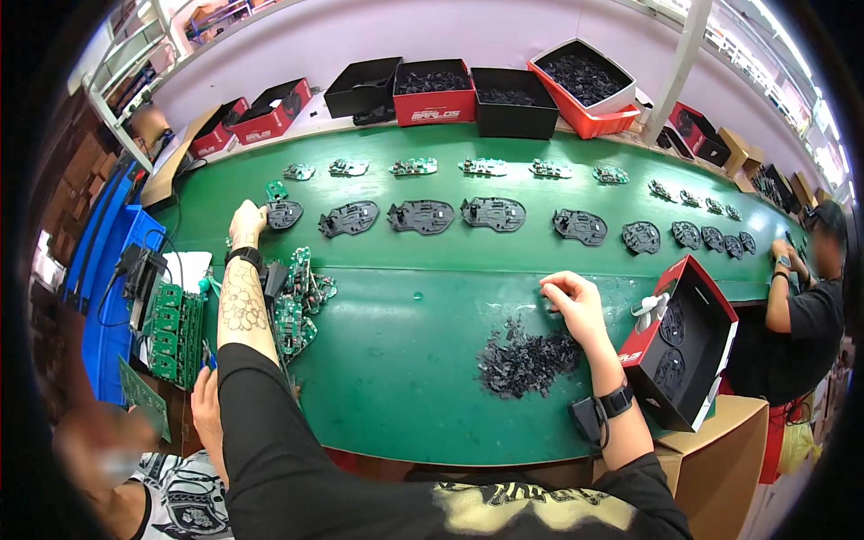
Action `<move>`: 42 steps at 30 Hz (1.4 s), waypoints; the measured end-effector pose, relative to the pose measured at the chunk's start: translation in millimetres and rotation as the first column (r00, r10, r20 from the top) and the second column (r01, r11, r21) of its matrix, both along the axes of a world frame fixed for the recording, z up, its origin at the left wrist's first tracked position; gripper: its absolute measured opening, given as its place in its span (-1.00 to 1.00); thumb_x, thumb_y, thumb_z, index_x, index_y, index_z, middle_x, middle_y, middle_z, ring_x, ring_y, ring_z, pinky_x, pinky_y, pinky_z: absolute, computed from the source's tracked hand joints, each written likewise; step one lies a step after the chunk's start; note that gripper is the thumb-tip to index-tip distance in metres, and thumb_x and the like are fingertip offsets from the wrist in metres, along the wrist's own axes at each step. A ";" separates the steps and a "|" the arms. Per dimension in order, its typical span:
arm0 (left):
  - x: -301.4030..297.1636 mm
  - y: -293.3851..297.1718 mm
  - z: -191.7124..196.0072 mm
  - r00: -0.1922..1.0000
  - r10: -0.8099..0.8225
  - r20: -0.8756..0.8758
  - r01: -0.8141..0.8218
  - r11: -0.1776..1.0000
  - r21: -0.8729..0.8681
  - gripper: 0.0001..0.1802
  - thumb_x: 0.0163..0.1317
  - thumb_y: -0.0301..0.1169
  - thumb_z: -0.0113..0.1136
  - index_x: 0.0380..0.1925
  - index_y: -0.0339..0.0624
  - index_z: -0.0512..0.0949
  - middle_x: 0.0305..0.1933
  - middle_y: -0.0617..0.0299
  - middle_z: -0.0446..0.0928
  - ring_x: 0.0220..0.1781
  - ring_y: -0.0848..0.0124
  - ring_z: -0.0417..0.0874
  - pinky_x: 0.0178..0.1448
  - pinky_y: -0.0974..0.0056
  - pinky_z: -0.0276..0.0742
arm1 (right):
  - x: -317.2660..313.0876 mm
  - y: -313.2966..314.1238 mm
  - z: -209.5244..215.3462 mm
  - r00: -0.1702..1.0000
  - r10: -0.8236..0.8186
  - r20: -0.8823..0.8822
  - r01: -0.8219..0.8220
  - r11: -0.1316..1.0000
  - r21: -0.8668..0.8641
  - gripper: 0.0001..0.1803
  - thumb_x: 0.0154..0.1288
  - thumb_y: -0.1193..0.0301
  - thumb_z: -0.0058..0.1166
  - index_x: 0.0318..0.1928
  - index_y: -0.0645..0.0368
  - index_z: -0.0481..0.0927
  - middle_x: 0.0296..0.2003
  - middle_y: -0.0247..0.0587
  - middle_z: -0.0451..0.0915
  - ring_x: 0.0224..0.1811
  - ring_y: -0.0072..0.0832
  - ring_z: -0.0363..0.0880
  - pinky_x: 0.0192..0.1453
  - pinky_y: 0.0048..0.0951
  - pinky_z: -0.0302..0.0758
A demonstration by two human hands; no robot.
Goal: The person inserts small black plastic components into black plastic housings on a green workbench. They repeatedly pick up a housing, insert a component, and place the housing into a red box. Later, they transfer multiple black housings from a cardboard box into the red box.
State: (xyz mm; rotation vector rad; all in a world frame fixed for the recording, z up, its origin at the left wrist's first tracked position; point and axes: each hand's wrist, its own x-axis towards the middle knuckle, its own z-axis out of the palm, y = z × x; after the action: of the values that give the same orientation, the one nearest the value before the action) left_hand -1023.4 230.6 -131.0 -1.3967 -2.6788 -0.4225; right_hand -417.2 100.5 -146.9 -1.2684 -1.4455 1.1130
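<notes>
At the left end of a row of black mouse bases (420, 217), my left hand (247, 223) is closed at the edge of one black mouse base (284, 214). Its fingertips are partly hidden. A small green circuit board (276, 190) lies just beyond that base. My right hand (573, 304) hovers over the green table with thumb and fingers pinched together; whatever is between them is too small to name. Below it is a loose pile of small black plastic pieces (526, 362). Farther back runs a row of green circuit boards (414, 166).
A red-and-black box (681, 346) holding black bases stands at the right. Stacked circuit boards (301, 301) lie beside my left forearm. Bins of black parts (435, 93) line the back edge. One co-worker (801, 306) works at the right, another sits at the lower left.
</notes>
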 end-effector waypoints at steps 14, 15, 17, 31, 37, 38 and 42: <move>37.8 13.6 0.8 0.931 -0.199 -0.307 0.195 0.980 -0.043 -0.77 0.20 -0.37 0.09 -0.12 0.03 0.55 0.06 0.07 0.47 0.10 0.07 0.55 0.03 -0.09 0.54 | -4.5 -0.1 -7.4 1.000 0.013 0.011 -0.013 0.998 0.063 -0.87 0.27 0.45 0.15 -0.21 0.22 0.66 -0.37 -0.41 0.63 -0.35 -0.71 0.51 -0.26 -0.60 0.44; 33.0 15.8 2.2 0.918 -0.230 -0.322 0.231 0.972 -0.038 -0.74 0.21 -0.39 0.07 -0.08 0.03 0.52 0.06 0.09 0.48 0.10 0.07 0.55 0.04 -0.09 0.53 | -5.7 0.4 -8.2 1.000 0.015 0.005 -0.015 0.997 0.075 -0.87 0.27 0.45 0.15 -0.21 0.22 0.66 -0.37 -0.41 0.63 -0.35 -0.71 0.51 -0.25 -0.60 0.44; 23.4 21.4 1.9 0.892 -0.292 -0.344 0.301 0.953 -0.030 -0.67 0.22 -0.44 0.04 0.01 0.05 0.47 0.07 0.12 0.49 0.10 0.07 0.56 0.06 -0.08 0.53 | -7.8 1.8 -4.7 1.000 0.016 0.027 -0.018 0.997 0.079 -0.87 0.27 0.46 0.15 -0.21 0.22 0.66 -0.37 -0.41 0.63 -0.35 -0.71 0.50 -0.26 -0.61 0.43; -99.7 97.4 9.2 0.833 -0.332 0.443 0.101 0.878 0.468 -0.61 0.32 -0.35 0.06 0.04 -0.41 0.48 -0.19 0.01 0.63 -0.35 0.33 0.74 -0.34 0.28 0.68 | -19.3 4.0 4.5 0.994 -0.096 0.046 0.099 0.994 -0.053 -0.87 0.27 0.43 0.16 -0.21 0.17 0.67 -0.40 -0.42 0.63 -0.37 -0.73 0.53 -0.42 -0.67 0.41; -102.0 102.5 10.6 0.477 -0.252 0.842 -0.284 0.862 0.419 -0.42 0.35 -0.21 0.03 0.16 -0.52 0.28 0.05 -0.13 0.51 -0.30 0.03 0.73 -0.33 0.16 0.74 | -14.9 5.0 1.5 0.988 -0.138 0.075 0.143 0.988 -0.061 -0.85 0.29 0.42 0.13 -0.19 0.19 0.66 -0.41 -0.41 0.63 -0.37 -0.74 0.54 -0.45 -0.70 0.42; -107.1 97.0 11.8 0.525 -0.211 0.824 -0.320 0.848 0.421 -0.43 0.31 -0.18 0.02 0.10 -0.52 0.36 -0.03 -0.12 0.56 -0.32 0.07 0.74 -0.34 0.17 0.73 | -16.5 5.4 1.1 0.987 -0.136 0.081 0.141 0.988 -0.061 -0.85 0.29 0.42 0.13 -0.18 0.19 0.66 -0.41 -0.41 0.63 -0.37 -0.74 0.55 -0.45 -0.70 0.42; -146.4 73.1 20.8 0.988 0.069 0.141 -0.101 0.967 0.233 -0.58 0.15 -0.24 0.07 -0.08 -0.27 0.60 -0.15 -0.03 0.66 -0.05 0.22 0.70 0.03 0.17 0.60 | -21.7 6.7 0.7 0.990 -0.123 0.069 0.127 0.990 -0.062 -0.86 0.30 0.44 0.13 -0.18 0.20 0.66 -0.41 -0.40 0.62 -0.35 -0.72 0.56 -0.45 -0.70 0.42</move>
State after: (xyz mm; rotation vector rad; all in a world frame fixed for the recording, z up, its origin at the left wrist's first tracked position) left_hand -1169.8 303.7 -110.2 -1.2200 -2.6648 -0.8255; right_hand -438.9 107.1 -146.2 -1.4337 -1.3666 1.0513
